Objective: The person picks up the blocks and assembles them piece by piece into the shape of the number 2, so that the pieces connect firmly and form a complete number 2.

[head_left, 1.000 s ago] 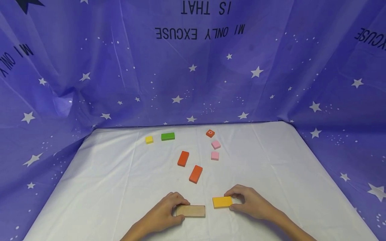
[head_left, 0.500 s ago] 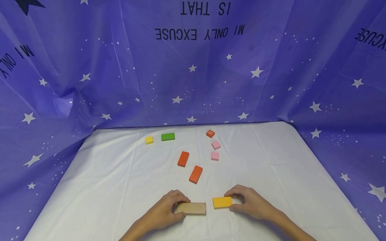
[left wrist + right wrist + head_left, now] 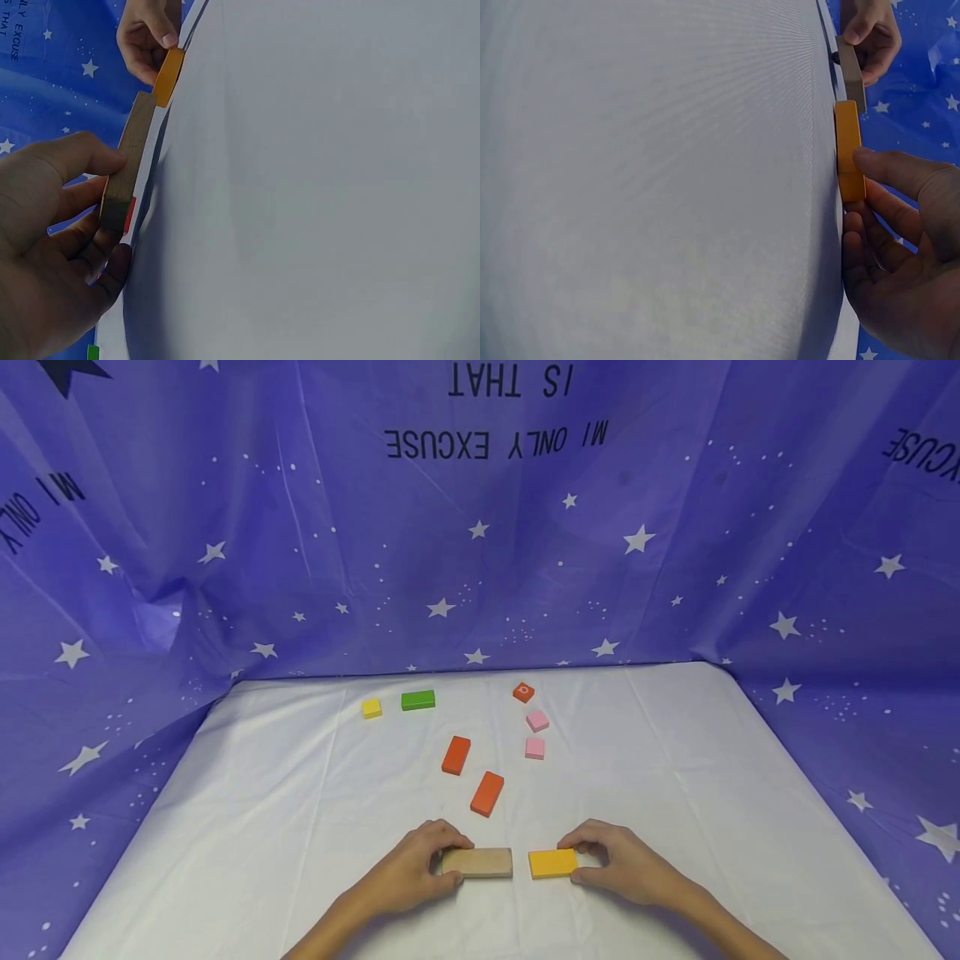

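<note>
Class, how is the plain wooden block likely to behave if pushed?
The plain wooden block looks stiff: its edges run straight although the left hand pinches only one end. Its flat, squared faces suggest sliding rather than rolling. Being long and low, it probably would not tip easily.

Left hand [image 3: 411, 872] pinching, thumb [image 3: 447, 882] on near side | right hand [image 3: 626, 864] facing it in matching pinch | bare forearms [image 3: 335, 923] angled inward

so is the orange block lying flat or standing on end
Lying flat: in the head view the orange block has its broad face up and only a thin near side showing.
</note>
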The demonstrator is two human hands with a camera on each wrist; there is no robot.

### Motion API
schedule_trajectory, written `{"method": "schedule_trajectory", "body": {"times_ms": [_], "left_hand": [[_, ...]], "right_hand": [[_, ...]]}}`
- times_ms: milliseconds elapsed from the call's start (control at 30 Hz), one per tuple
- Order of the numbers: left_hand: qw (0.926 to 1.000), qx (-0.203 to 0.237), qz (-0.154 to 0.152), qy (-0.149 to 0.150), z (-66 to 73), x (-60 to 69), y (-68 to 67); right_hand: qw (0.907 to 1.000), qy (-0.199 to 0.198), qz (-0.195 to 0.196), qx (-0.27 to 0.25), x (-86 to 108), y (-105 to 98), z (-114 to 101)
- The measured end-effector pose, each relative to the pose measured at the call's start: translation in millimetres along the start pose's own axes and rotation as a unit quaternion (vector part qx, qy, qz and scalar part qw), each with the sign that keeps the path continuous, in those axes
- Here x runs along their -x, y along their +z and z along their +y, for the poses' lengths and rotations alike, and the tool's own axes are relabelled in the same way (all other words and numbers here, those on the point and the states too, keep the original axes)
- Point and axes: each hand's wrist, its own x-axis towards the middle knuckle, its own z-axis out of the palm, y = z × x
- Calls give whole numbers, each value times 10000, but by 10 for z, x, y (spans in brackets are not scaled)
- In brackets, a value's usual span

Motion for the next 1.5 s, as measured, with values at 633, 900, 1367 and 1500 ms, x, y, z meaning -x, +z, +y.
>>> {"method": "schedule_trajectory", "body": {"times_ms": [633,900,1367,1500], "left_hand": [[9996,-166,-22,-229,-132,-157,-37],[9996,-111,-102,-235,-155,-172,-37],[9996,-108,-153,-222,-163,-171,-45],[9994,-80,-186,-263,-169,-170,-38]], "right_hand": [[10000,-39,-11,1,0,-7,-8],[10000,-27,-8,-22,0,-8,-15],[9999,96,20,24,-21,-34,-80],[9999,98,71,36,-27,-31,-67]]}}
